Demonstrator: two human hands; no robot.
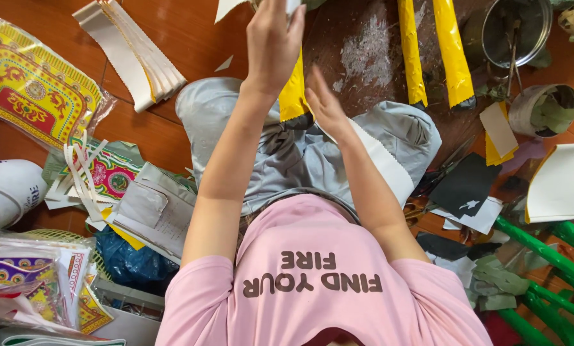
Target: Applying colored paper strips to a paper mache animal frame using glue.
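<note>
My left hand (272, 40) is raised near the top of the view, its fingers closed around the upper part of a yellow paper roll (293, 96) that stands upright in front of my knees. My right hand (325, 102) lies flat and open against the lower right side of that roll, fingers together and pointing up. A white strip with a zigzag edge (389, 168) runs along my right forearm over my grey trousers. Two more yellow rolls (431, 51) lie on the floor beyond.
Patterned yellow and red paper sheets (34, 86) and white zigzag strips (136, 54) lie at the left. A metal tin (516, 29), a paper-filled tin (543, 109), scissors and paper scraps sit at the right, with green rods (543, 256) at lower right. Wooden floor surrounds me.
</note>
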